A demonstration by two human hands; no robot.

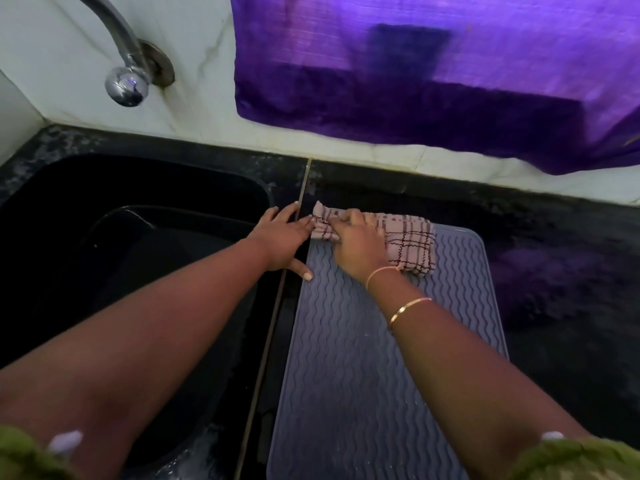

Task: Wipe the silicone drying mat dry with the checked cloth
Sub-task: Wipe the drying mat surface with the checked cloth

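Right grip (360,244) clutches soft checked cloth (412,245) — on wavy-ribbed silicone mat (363,358).

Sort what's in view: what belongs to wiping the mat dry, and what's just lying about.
In the job: checked cloth, gripped by the right hand; silicone drying mat under it; left hand flat at the mat's left edge.
Just about: black sink, tap, purple hanging fabric, black countertop.
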